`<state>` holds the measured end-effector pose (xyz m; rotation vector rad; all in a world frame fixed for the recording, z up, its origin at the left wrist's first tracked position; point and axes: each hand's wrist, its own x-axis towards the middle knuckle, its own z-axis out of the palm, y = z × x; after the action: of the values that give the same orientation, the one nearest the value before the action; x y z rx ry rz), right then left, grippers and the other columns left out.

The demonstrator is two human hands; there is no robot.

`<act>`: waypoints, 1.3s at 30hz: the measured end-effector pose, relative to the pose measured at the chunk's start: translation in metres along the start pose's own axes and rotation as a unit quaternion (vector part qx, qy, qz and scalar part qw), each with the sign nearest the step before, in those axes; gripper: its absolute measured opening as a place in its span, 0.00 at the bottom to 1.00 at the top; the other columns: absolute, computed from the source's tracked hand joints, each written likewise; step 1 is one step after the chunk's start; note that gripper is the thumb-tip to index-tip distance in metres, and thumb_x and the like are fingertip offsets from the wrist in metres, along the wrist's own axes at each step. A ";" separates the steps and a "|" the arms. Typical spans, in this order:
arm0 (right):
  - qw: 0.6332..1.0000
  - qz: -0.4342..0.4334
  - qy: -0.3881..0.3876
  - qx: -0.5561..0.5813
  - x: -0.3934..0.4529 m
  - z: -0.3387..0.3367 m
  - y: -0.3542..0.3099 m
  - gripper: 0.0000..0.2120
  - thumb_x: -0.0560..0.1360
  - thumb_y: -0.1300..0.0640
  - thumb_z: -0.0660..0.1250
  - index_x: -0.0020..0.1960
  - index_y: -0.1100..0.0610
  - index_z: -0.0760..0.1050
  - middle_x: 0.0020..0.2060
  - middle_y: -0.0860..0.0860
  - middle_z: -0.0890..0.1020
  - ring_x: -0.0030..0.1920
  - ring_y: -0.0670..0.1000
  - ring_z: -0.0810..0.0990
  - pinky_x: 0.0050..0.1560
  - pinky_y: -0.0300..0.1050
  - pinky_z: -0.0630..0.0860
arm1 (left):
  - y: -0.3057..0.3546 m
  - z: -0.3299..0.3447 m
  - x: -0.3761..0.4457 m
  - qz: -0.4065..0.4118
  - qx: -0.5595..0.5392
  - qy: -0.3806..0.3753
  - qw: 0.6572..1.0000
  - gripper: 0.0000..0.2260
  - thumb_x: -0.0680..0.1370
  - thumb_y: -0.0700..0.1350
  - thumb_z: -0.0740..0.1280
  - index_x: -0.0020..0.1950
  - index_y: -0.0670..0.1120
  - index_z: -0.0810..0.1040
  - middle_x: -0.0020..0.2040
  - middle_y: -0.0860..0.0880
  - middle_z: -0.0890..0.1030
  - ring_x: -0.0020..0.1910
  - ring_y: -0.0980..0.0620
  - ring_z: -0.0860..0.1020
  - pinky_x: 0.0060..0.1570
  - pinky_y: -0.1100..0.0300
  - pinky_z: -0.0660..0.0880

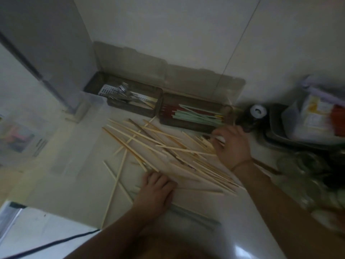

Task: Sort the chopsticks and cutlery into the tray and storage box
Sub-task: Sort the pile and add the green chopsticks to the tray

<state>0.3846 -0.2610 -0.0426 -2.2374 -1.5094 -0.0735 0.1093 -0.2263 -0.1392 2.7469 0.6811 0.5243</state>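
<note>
Pinning the loose chopsticks (168,154) with my flat left hand (155,191), my right hand (230,144) pinches a few for the right box (196,114).

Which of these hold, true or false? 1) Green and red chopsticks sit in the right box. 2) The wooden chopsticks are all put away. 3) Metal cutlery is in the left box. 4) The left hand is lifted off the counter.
1) True: green chopsticks and red chopsticks lie in the right box.
2) False: wooden chopsticks lie scattered across the counter.
3) True: metal cutlery lies in the left box.
4) False: the left hand rests on the chopsticks; the right hand grips some.
</note>
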 end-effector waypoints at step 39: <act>0.966 0.138 -0.160 -0.150 0.085 0.009 0.012 0.05 0.75 0.53 0.64 0.45 0.45 0.78 0.49 0.52 0.79 0.52 0.57 0.76 0.56 0.51 0.70 | -0.003 -0.002 0.002 -0.011 -0.025 -0.011 1.000 0.07 0.74 0.52 0.66 0.51 0.56 0.79 0.48 0.56 0.77 0.50 0.51 0.73 0.59 0.50 0.65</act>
<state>0.4277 -0.1870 -0.0305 -2.7946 -1.3972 0.1614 0.1092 -0.2226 -0.1377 2.6916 0.6815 0.4988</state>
